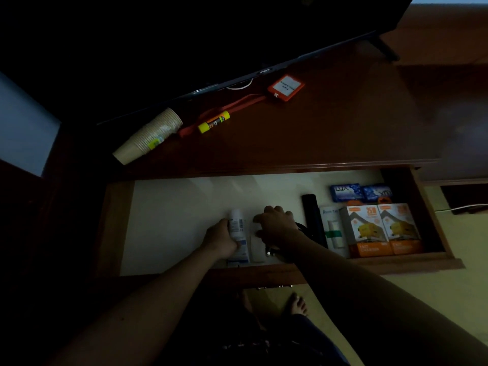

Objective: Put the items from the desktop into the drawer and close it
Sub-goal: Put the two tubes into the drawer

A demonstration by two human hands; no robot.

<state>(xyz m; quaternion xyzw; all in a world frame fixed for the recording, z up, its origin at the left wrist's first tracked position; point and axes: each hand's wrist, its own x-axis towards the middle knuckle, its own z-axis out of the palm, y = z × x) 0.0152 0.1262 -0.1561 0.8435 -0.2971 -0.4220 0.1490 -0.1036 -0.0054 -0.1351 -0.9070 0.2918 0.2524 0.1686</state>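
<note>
The wooden drawer stands pulled out below the desktop. My left hand is wrapped around a white tube with blue print lying on the drawer's white floor. Just right of it, my right hand rests, fingers curled, over a white flat item and a black cable; what it grips is unclear. On the desktop lie a stack of paper cups on its side, a yellow glue stick and an orange badge holder with its lanyard.
The drawer's right end holds two blue soap packs, two orange charger boxes, a white box and a black cylinder. A dark monitor stands at the desk's back. My bare foot is on the floor below.
</note>
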